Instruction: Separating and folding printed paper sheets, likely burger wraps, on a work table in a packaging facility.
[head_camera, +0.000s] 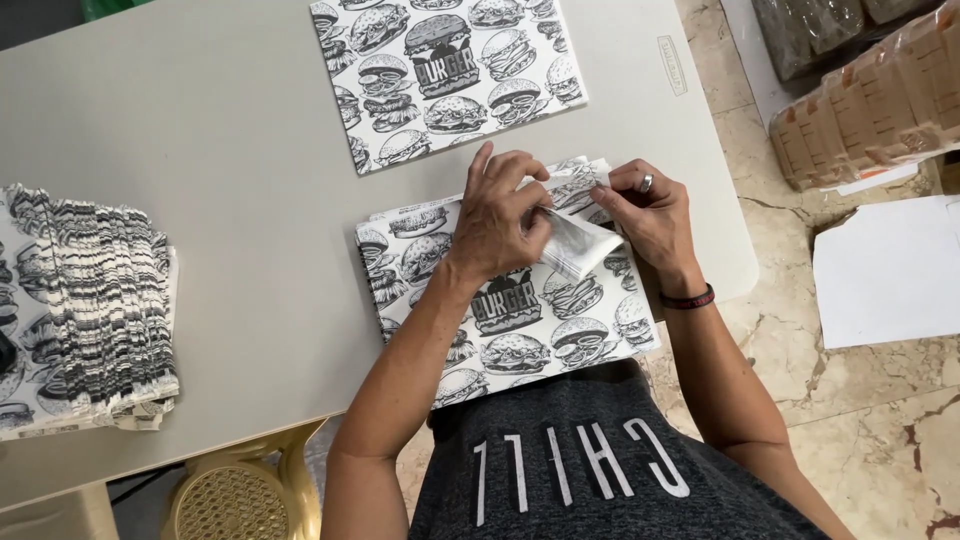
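Observation:
A sheet of white wrapping paper printed with black burger drawings (520, 330) lies on the near edge of the pale table (230, 150), in front of me. Its far right corner is folded over into a flap (578, 243). My left hand (495, 215) pinches that flap from the left, fingers curled on the fold. My right hand (650, 215), with a ring and a dark wristband, presses the paper's far edge right beside it. A second printed sheet (445, 70) lies flat further away on the table.
A thick stack of folded printed papers (90, 310) sits at the table's left edge. A yellow plastic stool (235, 495) stands under the table. On the marble floor to the right are wrapped bundles (870, 95) and a white sheet (890, 270).

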